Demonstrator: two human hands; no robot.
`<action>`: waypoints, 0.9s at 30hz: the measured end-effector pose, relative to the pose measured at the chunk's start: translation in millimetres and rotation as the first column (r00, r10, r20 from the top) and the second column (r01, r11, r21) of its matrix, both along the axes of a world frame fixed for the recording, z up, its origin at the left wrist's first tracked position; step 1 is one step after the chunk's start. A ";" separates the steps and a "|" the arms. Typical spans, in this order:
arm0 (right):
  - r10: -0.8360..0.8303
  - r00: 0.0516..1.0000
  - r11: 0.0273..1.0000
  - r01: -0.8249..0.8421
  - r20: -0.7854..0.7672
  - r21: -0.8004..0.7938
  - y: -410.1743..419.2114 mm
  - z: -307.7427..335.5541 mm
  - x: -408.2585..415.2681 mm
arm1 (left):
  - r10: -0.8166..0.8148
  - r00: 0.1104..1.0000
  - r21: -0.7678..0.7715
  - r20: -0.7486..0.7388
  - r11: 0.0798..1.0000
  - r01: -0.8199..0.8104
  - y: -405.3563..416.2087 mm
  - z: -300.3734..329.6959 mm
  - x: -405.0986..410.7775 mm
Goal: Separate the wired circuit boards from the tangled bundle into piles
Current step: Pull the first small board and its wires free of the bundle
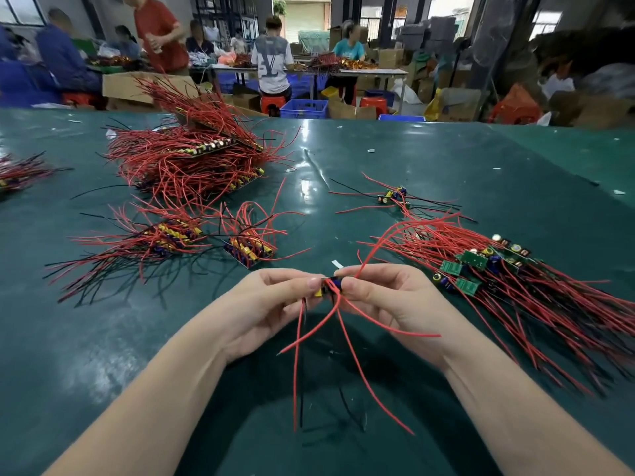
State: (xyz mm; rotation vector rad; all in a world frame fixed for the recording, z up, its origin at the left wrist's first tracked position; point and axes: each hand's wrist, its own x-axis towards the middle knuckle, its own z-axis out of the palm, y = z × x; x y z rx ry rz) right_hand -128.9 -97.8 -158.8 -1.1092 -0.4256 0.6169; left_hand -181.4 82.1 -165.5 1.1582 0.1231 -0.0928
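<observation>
My left hand [271, 300] and my right hand [381, 293] meet above the green table [103, 338] and together pinch a small wired circuit board [330, 286] with yellow and blue parts. Its red and black wires hang down toward me and one red wire arcs up to the right. A spread pile of green boards with long red wires [508, 276] lies to the right. Two small sorted piles [171, 235] [249, 249] lie ahead on the left. The big tangled bundle [192, 159] sits behind them.
A few loose boards with wires [395, 197] lie in the middle right of the table. Another wire pile [17, 173] shows at the left edge. Beyond the far table edge, several people work at other tables among boxes and blue crates [304, 108].
</observation>
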 end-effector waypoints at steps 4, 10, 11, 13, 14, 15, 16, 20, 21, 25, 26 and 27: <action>0.011 1.000 1.000 -0.011 -0.005 0.016 2.4 1.1 -1.4 | -0.049 0.999 -0.055 0.022 0.997 0.050 -0.6 3.6 -1.9; -0.078 0.995 0.993 0.083 -0.063 0.084 -0.3 5.4 2.1 | 0.197 0.979 -0.049 0.057 0.980 -0.195 12.3 6.4 4.9; -0.093 0.993 0.991 0.099 -0.077 0.086 -0.7 5.4 2.6 | 0.239 0.967 0.088 0.084 0.965 -0.246 13.3 3.4 5.6; -0.120 0.988 0.988 0.129 -0.101 0.089 0.0 4.9 3.1 | 0.318 0.924 0.505 0.212 0.774 -0.382 14.4 -3.9 6.2; -0.133 0.984 0.985 0.144 -0.115 0.094 1.0 4.4 3.0 | 0.308 0.895 0.667 0.322 0.597 -0.445 14.5 -7.3 6.3; -0.146 0.980 0.982 0.160 -0.133 0.102 2.3 4.3 2.6 | 0.256 0.861 0.750 0.439 0.424 -0.508 14.0 -8.9 5.9; -0.161 0.975 0.978 0.179 -0.153 0.111 3.5 4.0 2.2 | 0.183 0.824 0.773 0.537 0.286 -0.567 13.3 -8.3 5.4; -0.248 0.938 0.950 0.284 -0.242 0.128 7.7 1.8 1.2 | 0.011 0.754 0.726 0.657 0.259 -0.636 6.5 -2.1 2.3; -0.269 0.928 0.942 0.309 -0.259 0.130 8.7 0.9 1.1 | -0.025 0.749 0.717 0.663 0.309 -0.625 2.3 -1.1 0.8; -0.321 0.912 0.925 0.360 -0.257 0.124 13.1 -2.3 -2.7 | -0.103 0.721 0.669 0.685 0.478 -0.569 -12.9 -0.2 -2.7; -0.328 0.912 0.923 0.365 -0.247 0.119 14.2 -3.2 -4.0 | -0.091 0.708 0.649 0.700 0.495 -0.578 -15.2 0.0 -2.5; -0.332 0.913 0.923 0.366 -0.238 0.116 15.2 -3.8 -5.2 | -0.077 0.692 0.630 0.717 0.496 -0.597 -16.5 0.5 -2.5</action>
